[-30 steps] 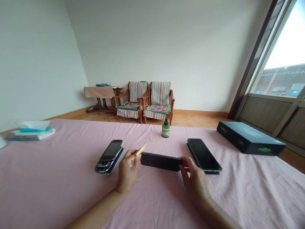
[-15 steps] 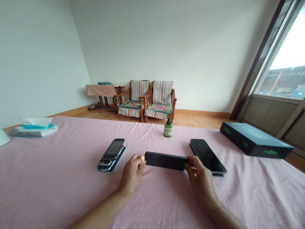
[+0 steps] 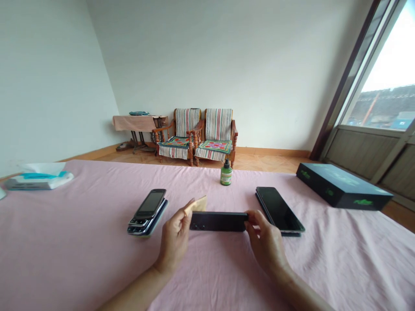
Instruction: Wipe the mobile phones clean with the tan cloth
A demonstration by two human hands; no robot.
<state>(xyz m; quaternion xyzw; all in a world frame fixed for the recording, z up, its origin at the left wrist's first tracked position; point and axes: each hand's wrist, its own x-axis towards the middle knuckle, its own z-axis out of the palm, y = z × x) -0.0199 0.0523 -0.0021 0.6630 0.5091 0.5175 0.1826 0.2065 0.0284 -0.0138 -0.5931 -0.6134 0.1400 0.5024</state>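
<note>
A black smartphone point(image 3: 218, 221) is held sideways on its long edge, its back with camera lenses facing me. My left hand point(image 3: 175, 237) is closed around its left end and also pinches a tan cloth or paper point(image 3: 198, 204), which sticks up behind the phone. The fingers of my right hand point(image 3: 264, 237) grip the right end. To the left lies a stack of old phones point(image 3: 151, 205), a grey touchscreen one on top. On the right, a large black phone point(image 3: 279, 209) rests on another dark, flat device.
A green pump bottle point(image 3: 226, 173) stands beyond my hands on the pink cloth point(image 3: 97, 242). A black box with green print point(image 3: 343, 188) lies far right, a tissue pack point(image 3: 42, 178) far left. Two wooden chairs point(image 3: 218, 134) stand by the back wall.
The held phone has levelled out and sits slightly further left in view. More of the tan cloth or paper now shows above my left fingers. The view has shifted a little.
</note>
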